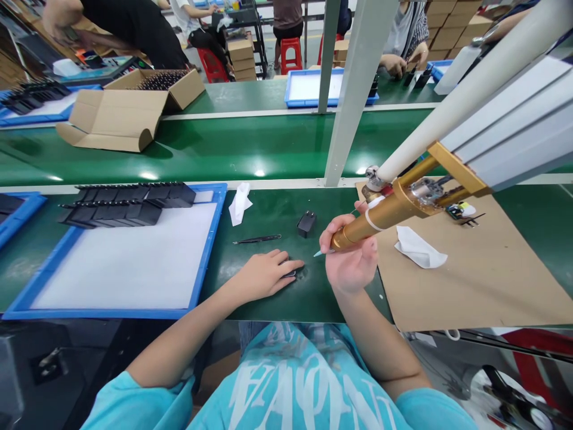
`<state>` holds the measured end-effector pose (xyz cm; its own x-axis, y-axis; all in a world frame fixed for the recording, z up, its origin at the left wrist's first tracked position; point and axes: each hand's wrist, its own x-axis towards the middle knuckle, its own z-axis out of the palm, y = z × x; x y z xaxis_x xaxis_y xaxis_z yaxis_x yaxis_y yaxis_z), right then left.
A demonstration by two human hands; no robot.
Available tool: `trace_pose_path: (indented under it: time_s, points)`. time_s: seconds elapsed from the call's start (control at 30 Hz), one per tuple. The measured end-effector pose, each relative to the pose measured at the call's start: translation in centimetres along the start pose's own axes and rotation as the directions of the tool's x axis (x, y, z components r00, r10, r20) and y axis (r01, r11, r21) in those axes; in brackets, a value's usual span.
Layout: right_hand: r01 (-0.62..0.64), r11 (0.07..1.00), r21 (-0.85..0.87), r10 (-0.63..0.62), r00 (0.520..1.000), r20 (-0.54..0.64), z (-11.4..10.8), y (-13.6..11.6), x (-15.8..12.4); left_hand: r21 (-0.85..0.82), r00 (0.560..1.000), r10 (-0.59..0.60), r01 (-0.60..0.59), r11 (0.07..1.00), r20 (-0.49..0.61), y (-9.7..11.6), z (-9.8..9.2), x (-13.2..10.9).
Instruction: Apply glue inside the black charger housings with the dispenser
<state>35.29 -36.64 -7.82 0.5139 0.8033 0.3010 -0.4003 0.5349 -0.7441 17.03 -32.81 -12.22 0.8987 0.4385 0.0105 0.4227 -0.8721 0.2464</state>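
My left hand [264,273] rests palm down on the green bench, its fingers holding a small black part [290,274] against the surface. My right hand [351,257] is wrapped round the front of a gold dispensing tool [358,230], whose pale nozzle tip [317,254] points left, just above and to the right of the black part. Beyond my hands a black adapter housing [307,223] stands on the bench. Black tweezers [257,239] lie behind my left hand, and a crumpled white wipe [240,203] sits farther back.
A blue-rimmed tray [208,239] with rows of black housings [129,203] is at the left. Brown cardboard [470,269] at the right carries a white wipe [419,248] and a small circuit part [463,211]. A white post [353,89] rises behind. Other people work across the bench.
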Motion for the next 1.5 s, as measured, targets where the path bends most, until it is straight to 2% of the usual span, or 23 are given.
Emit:
trace_pose_path:
  time_s: [0.23, 0.3, 0.37, 0.4, 0.43, 0.47, 0.53, 0.57, 0.6, 0.67, 0.77, 0.9, 0.97, 1.03, 1.13, 1.17, 1.23, 1.3, 1.33, 1.4, 1.5]
  points:
    - [0.000, 1.000, 0.018, 0.000, 1.000, 0.004, -0.1, 0.1, 0.1, -0.004, 0.999, -0.032, 0.033, 0.999, 0.043, 0.4, 0.1, 0.0]
    - [0.008, 0.999, 0.033, -0.008, 1.000, 0.008, -0.1, 0.1, 0.1, -0.107, 0.995, -0.097, 0.100, 0.989, 0.031, 0.5, 0.4, -0.2]
    - [0.017, 0.999, 0.045, -0.018, 1.000, 0.008, -0.2, 0.2, 0.1, -0.377, 0.975, -0.221, 0.198, 0.905, -0.019, 0.4, 0.7, -0.5]
    - [0.019, 0.999, 0.046, -0.019, 1.000, 0.005, -0.2, 0.2, 0.1, -0.560, 0.951, -0.307, 0.233, 0.795, -0.041, 0.4, 0.8, -0.6]
    - [0.018, 0.999, 0.043, -0.018, 1.000, 0.001, -0.2, 0.2, 0.1, -0.741, 0.918, -0.395, 0.240, 0.627, -0.036, 0.3, 1.0, -0.8]
    - [0.017, 0.999, 0.038, -0.017, 1.000, -0.006, -0.3, 0.2, 0.1, -0.883, 0.886, -0.465, 0.217, 0.417, -0.002, 0.3, 1.1, -0.9]
    - [0.021, 0.999, 0.036, -0.020, 1.000, -0.021, -0.3, 0.2, 0.1, -0.991, 0.842, -0.528, 0.131, 0.003, 0.110, 0.2, 1.4, -1.3]
    - [0.027, 0.999, 0.042, -0.026, 0.999, -0.030, -0.3, 0.2, 0.1, -0.985, 0.833, -0.531, 0.093, -0.148, 0.159, 0.2, 1.4, -1.5]
    - [0.036, 0.998, 0.049, -0.034, 0.999, -0.040, -0.3, 0.2, 0.1, -0.967, 0.827, -0.529, 0.062, -0.249, 0.189, 0.2, 1.5, -1.8]
    - [0.053, 0.997, 0.059, -0.049, 0.997, -0.058, -0.3, 0.1, 0.2, -0.947, 0.811, -0.550, 0.015, -0.321, 0.199, 0.0, 1.5, -2.3]
    - [0.050, 0.998, 0.040, -0.046, 0.995, -0.085, -0.3, 0.1, 0.2, -0.964, 0.765, -0.622, -0.005, -0.266, 0.168, -0.8, 1.3, -3.6]
    - [0.033, 0.999, 0.012, -0.032, 0.994, -0.102, -0.4, 0.0, 0.2, -0.994, 0.642, -0.760, 0.038, -0.101, 0.102, -2.4, 0.5, -5.6]
    - [0.030, 0.999, 0.015, -0.029, 0.995, -0.098, -0.5, 0.1, 0.2, -0.997, 0.609, -0.790, 0.060, -0.043, 0.071, -2.9, -0.1, -6.3]
    - [0.032, 0.999, 0.027, -0.029, 0.996, -0.089, -0.5, 0.1, 0.3, -0.999, 0.615, -0.788, 0.049, -0.012, 0.040, -2.9, -0.7, -6.7]
    - [0.037, 0.999, 0.032, -0.034, 0.996, -0.082, -0.6, 0.1, 0.3, -0.996, 0.659, -0.752, 0.055, 0.074, -0.020, -2.6, -1.1, -6.7]
    - [0.035, 0.999, 0.027, -0.033, 0.996, -0.083, -0.6, 0.1, 0.3, -0.985, 0.672, -0.739, 0.087, 0.147, -0.051, -2.5, -1.1, -6.7]
    - [0.029, 0.999, 0.016, -0.027, 0.995, -0.092, -0.6, 0.1, 0.4, -0.899, 0.691, -0.711, 0.220, 0.379, -0.130, -2.7, -1.0, -6.9]
    - [0.024, 1.000, 0.012, -0.023, 0.995, -0.101, -0.6, 0.1, 0.4, -0.651, 0.698, -0.677, 0.406, 0.641, -0.232, -3.4, -0.8, -7.3]
    - [0.023, 1.000, 0.013, -0.021, 0.995, -0.102, -0.5, 0.1, 0.4, -0.480, 0.706, -0.651, 0.486, 0.730, -0.277, -3.9, -0.6, -7.6]
    - [0.017, 1.000, 0.013, -0.015, 0.995, -0.099, -0.5, 0.1, 0.4, -0.171, 0.733, -0.590, 0.569, 0.805, -0.338, -4.9, -0.3, -8.2]
    - [0.007, 1.000, 0.023, -0.005, 0.996, -0.089, -0.6, 0.1, 0.4, 0.061, 0.762, -0.519, 0.583, 0.810, -0.389, -5.3, 0.0, -8.0]
